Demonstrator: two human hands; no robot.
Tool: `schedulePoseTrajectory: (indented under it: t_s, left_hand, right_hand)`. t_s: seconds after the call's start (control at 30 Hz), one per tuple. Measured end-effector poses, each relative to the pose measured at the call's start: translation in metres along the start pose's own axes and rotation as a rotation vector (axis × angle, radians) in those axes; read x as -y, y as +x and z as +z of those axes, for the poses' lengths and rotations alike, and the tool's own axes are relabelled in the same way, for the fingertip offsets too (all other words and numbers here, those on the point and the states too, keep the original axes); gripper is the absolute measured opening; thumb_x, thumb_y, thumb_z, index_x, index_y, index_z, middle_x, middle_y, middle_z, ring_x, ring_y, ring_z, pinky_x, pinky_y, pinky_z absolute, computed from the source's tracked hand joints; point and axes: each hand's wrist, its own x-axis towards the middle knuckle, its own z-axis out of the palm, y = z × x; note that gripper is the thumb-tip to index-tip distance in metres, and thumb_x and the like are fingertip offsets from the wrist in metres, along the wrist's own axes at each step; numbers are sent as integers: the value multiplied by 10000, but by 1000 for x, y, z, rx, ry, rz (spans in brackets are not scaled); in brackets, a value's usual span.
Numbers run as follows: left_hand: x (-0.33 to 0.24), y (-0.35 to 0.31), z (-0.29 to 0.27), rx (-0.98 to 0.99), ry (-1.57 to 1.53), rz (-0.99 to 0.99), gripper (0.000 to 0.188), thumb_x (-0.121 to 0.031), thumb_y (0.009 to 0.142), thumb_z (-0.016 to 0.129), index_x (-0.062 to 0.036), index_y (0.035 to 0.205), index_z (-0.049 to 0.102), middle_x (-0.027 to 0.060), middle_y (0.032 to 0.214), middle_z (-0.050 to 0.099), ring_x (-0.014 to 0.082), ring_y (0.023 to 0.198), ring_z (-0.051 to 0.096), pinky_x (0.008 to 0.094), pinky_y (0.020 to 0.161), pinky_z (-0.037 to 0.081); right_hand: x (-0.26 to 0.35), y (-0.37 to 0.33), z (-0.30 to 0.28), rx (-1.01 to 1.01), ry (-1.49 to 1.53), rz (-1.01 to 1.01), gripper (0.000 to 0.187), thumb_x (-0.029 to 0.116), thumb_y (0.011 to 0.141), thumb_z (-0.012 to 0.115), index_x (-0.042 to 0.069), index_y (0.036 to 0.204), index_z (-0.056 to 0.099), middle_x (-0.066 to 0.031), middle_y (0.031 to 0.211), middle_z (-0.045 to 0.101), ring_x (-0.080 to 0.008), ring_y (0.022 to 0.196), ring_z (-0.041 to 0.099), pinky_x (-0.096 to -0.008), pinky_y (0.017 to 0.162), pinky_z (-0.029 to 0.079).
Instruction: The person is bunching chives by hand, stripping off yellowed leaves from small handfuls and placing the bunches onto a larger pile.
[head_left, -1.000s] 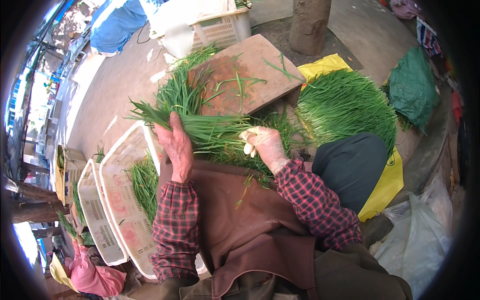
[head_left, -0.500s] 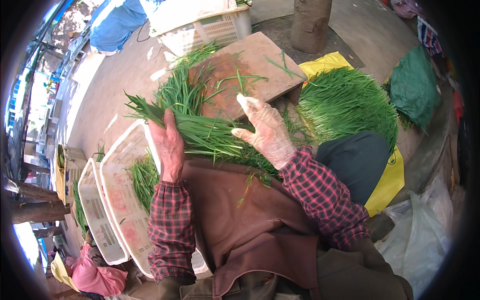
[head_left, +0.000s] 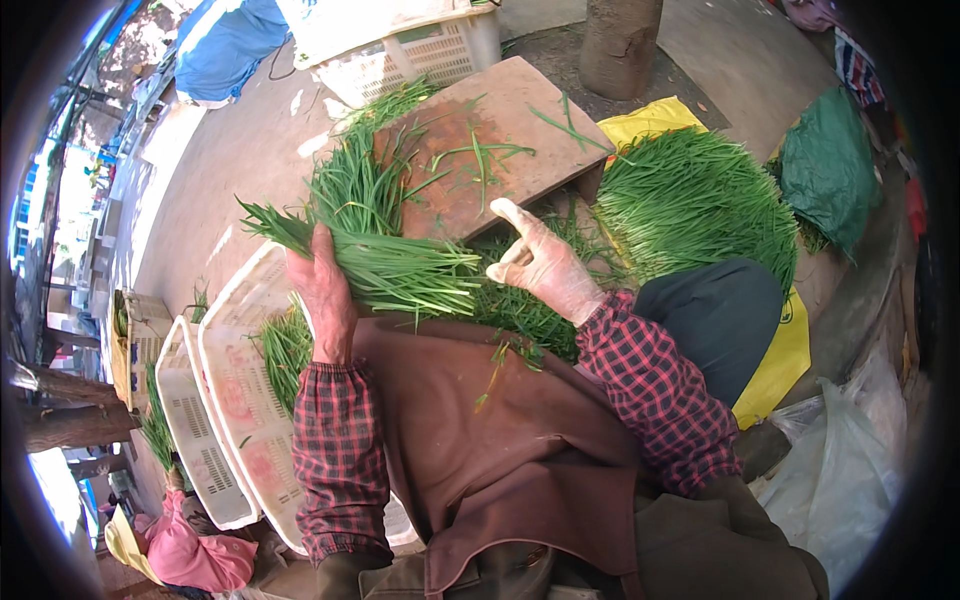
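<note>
My bare left hand (head_left: 324,295) is wrapped round a bunch of garlic chives (head_left: 405,270), held level above my lap with the pale stem ends pointing right. My right hand (head_left: 552,265), in a thin whitish glove, is just right of those stem ends and apart from them. Its index finger stretches out and the thumb stands away, with nothing seen between them. Loose green trimmings (head_left: 525,320) lie below it. Behind the bunch, more chives (head_left: 360,185) are heaped against a low wooden board (head_left: 540,110) with stray leaves on it.
A large pile of chives (head_left: 690,205) lies on a yellow sheet (head_left: 775,375) at right. White plastic crates (head_left: 225,360) stand at left, some chives inside. Another crate (head_left: 420,60) and a tree trunk (head_left: 618,45) are beyond the board. A person in pink (head_left: 195,545) is at lower left.
My right hand has drawn back right and slightly down from the bunch, its index finger now more stretched out. The left hand and bunch have shifted slightly left.
</note>
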Motion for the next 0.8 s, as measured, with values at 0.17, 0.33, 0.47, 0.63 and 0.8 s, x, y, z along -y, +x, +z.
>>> schedulePoseTrajectory:
  t_s: [0.17, 0.33, 0.47, 0.63, 0.8]
  left_hand:
    - [2, -10, 19, 64, 14, -92, 189, -181, 1012, 572, -13, 1096, 582, 12, 929, 618, 103, 768, 558, 280, 670, 477]
    - [19, -3, 1, 5, -150, -120, 167, -149, 1010, 566, -19, 1114, 562, 15, 921, 621, 125, 773, 595, 300, 674, 510]
    - [29, 3, -11, -32, -244, -170, 247, -104, 1011, 526, 2, 1233, 516, 68, 1031, 622, 163, 835, 613, 331, 733, 531]
    - [27, -4, -1, -38, -256, -200, 247, -121, 1006, 562, -15, 1225, 521, 28, 985, 603, 143, 822, 604, 321, 731, 531]
    - [19, -4, 0, 49, -87, -67, 265, -169, 1018, 548, -2, 1223, 520, 43, 1019, 605, 132, 840, 582, 304, 729, 509]
  right_hand:
    - [0, 16, 26, 190, 292, -14, 713, 79, 847, 762, 79, 1485, 443, -68, 1343, 615, -76, 1012, 616, -251, 815, 505]
    - [-26, 4, 14, -51, 362, 325, 192, 65, 923, 641, -36, 1070, 713, -66, 809, 724, -60, 570, 556, -208, 526, 442]
    - [-78, -8, -20, -111, 104, 570, 221, 50, 889, 627, 1, 1087, 713, -97, 829, 739, -105, 531, 588, -252, 519, 478]
    - [-80, -11, -6, 30, -61, 563, 157, 85, 906, 633, 23, 1026, 712, -73, 874, 742, -134, 641, 666, -272, 607, 520]
    - [-40, 4, -2, -25, 331, 305, 209, 140, 952, 649, -4, 1090, 710, -48, 951, 740, -89, 794, 653, -243, 745, 514]
